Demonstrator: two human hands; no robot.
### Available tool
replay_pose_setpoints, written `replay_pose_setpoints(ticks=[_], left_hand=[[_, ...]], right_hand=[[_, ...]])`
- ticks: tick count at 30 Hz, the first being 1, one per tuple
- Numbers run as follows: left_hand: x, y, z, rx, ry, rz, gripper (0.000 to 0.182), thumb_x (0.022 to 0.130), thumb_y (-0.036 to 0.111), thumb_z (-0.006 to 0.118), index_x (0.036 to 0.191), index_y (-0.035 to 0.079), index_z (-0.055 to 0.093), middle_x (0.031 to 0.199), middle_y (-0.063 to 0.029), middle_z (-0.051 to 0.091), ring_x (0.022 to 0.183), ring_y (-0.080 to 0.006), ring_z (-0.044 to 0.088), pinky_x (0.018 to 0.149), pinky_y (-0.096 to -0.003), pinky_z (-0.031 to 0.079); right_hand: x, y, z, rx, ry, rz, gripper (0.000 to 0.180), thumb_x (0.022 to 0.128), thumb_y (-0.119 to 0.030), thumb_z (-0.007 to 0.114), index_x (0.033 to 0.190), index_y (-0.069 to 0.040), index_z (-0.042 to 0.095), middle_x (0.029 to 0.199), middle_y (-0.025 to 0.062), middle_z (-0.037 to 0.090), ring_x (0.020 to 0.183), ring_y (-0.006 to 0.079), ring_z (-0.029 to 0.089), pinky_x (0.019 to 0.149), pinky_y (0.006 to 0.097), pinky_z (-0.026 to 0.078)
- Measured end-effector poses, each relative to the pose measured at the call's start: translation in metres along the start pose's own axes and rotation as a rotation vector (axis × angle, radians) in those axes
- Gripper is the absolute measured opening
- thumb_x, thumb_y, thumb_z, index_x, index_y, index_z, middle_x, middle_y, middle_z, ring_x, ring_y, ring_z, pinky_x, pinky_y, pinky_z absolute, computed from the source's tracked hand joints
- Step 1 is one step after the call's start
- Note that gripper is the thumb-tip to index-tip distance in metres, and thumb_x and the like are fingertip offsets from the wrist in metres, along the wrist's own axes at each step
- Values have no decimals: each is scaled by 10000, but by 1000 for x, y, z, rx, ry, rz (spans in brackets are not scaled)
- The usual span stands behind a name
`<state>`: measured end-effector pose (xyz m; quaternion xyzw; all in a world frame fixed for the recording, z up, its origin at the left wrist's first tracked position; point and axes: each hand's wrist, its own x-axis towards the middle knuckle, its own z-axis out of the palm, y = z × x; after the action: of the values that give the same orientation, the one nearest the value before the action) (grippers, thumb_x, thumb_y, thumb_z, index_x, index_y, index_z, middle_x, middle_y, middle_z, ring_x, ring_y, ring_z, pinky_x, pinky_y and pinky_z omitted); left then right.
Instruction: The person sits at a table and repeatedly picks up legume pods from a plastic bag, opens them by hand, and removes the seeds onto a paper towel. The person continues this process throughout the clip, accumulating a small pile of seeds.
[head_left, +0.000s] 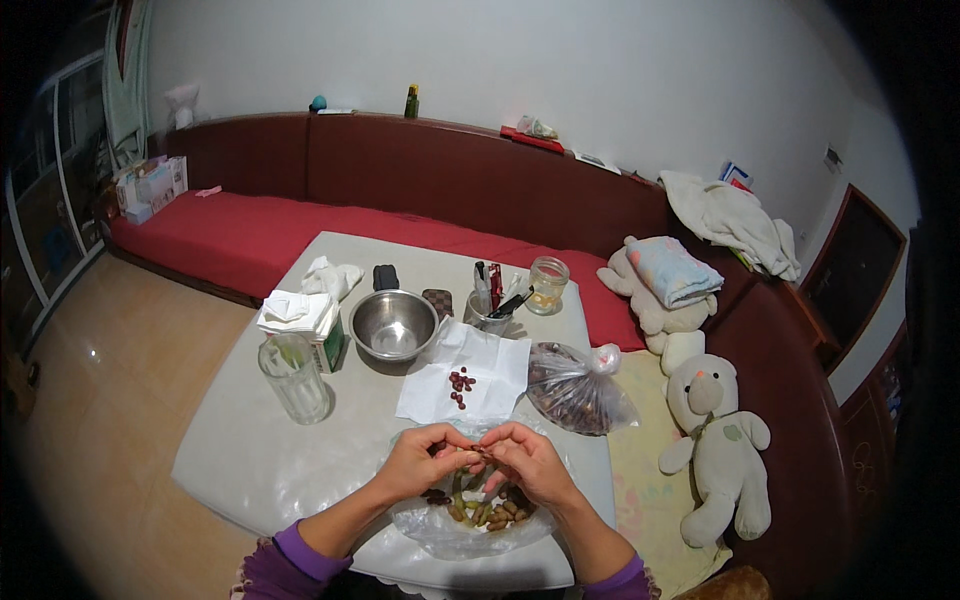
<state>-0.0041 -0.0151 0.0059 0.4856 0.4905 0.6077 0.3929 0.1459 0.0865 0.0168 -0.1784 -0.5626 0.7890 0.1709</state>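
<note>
My left hand (430, 463) and my right hand (525, 460) meet at the fingertips over an opened clear plastic bag (442, 534). Between their fingers is a small reddish-brown piece (481, 450), mostly covered, perhaps a nut or seed; each hand pinches it. Inside the bag lie brown pods (504, 514) that look like unshelled peanuts, along with greenish pieces (472, 507). Dark reddish bits (436, 496) sit at the bag's left side. Just beyond my hands, a white paper sheet (499, 360) carries several dark red kernels (459, 382).
A knotted plastic bag (577, 390) of dark pieces lies right of the paper. Beyond stand a steel bowl (394, 327), a cup of pens (486, 315) and a glass jar (547, 286). On the left are a tall glass (296, 382) and a tissue box (330, 345).
</note>
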Motion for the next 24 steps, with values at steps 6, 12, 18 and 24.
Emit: replay_pose_setpoints(ticks=[6, 12, 18, 24], left_hand=[[-1, 3, 2, -121, -2, -33, 115, 733, 54, 632, 814, -12, 584, 577, 53, 451, 540, -9, 405, 498, -152, 337], [0, -4, 2, -64, 5, -14, 114, 712, 42, 650, 787, -9, 581, 576, 54, 454, 538, -8, 413, 497, -150, 342], [-1, 1, 5, -121, 25, -66, 109, 711, 54, 655, 779, 0, 590, 618, 36, 523, 547, -6, 420, 489, -150, 335], [1, -4, 5, -218, 10, -127, 120, 741, 76, 628, 827, 2, 590, 692, -3, 577, 586, -26, 480, 539, -152, 377]], right_hand=[[-5, -1, 3, -70, -27, -75, 176, 824, -77, 506, 955, 25, 448, 865, 105, 544, 781, 170, 575, 553, 252, 510], [-5, 4, 4, -78, -7, -110, 162, 818, -52, 508, 944, 31, 447, 857, 100, 544, 768, 154, 576, 544, 229, 504], [-6, 6, 7, -90, 52, -126, 136, 807, -26, 508, 912, 37, 447, 847, 104, 543, 743, 150, 575, 549, 225, 501], [-6, 11, 12, -80, 163, -167, 121, 781, 22, 499, 888, 44, 447, 810, 120, 549, 680, 160, 579, 566, 239, 505]])
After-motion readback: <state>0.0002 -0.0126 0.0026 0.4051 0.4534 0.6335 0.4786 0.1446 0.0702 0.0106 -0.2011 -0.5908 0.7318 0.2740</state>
